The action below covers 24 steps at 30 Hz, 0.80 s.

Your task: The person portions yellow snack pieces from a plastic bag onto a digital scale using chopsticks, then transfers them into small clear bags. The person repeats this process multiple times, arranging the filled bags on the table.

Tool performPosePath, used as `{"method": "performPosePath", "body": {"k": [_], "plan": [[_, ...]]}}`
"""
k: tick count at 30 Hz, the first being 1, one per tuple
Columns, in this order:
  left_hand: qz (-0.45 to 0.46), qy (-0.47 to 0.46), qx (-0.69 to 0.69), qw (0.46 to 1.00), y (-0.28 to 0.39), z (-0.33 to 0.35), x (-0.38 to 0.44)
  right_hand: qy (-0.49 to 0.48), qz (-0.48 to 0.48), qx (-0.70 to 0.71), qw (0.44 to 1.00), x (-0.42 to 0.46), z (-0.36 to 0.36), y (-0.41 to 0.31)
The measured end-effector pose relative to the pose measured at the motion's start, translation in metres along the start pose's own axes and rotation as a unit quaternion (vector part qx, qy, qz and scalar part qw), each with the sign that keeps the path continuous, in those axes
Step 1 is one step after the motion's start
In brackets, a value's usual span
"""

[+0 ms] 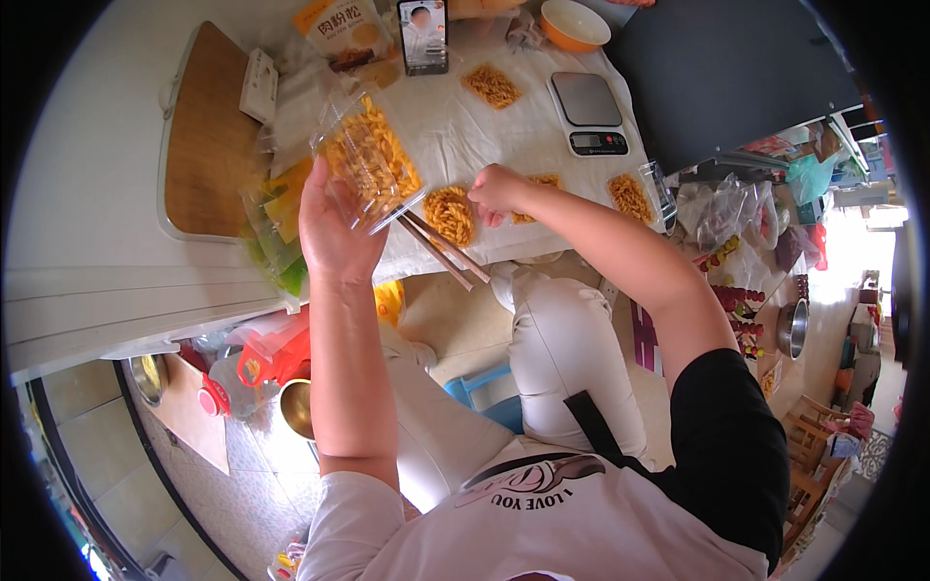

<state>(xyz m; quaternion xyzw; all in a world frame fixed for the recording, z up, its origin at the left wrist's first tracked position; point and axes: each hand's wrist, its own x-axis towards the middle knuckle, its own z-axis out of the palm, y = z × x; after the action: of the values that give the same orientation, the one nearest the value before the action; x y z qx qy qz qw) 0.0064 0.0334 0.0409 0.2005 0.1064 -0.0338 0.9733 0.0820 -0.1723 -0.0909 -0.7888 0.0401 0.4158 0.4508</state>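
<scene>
My left hand (338, 236) holds up a clear plastic clamshell box (369, 207), tilted, with golden fried dough twists (396, 156) inside. Two brown chopsticks (443, 250) stick out below the box over the table's front edge; their far ends are hidden. My right hand (500, 194) is curled just right of a round heap of twists (449, 218). Whether something small is between its fingers, I cannot tell. Another portion of twists (546, 181) lies partly behind my right wrist. Further portions are at the right (631, 197) and farther back (492, 86).
A digital kitchen scale (588, 102) sits at the table's right. Toward the back are a phone (423, 36) standing upright, a food pouch (341, 33) and an orange-and-white bowl (575, 25). A wooden board (207, 138) leans at the left, near green-yellow packaging (280, 225).
</scene>
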Motion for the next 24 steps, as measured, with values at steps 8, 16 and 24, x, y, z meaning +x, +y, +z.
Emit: {"method": "performPosePath", "body": {"k": [8, 16, 24], "plan": [[0.018, 0.024, 0.018, 0.999, 0.007, 0.001, -0.004, 0.044, -0.061, -0.045, 0.996, -0.007, 0.002, -0.009], [0.003, 0.012, 0.028, 1.0, 0.006, 0.003, -0.005, -0.02, -0.086, 0.203, 0.975, -0.02, -0.007, 0.003], [-0.024, -0.063, -0.001, 0.998, 0.008, -0.005, -0.002, 0.05, -0.14, 0.376, 0.915, -0.062, -0.061, 0.015]]}}
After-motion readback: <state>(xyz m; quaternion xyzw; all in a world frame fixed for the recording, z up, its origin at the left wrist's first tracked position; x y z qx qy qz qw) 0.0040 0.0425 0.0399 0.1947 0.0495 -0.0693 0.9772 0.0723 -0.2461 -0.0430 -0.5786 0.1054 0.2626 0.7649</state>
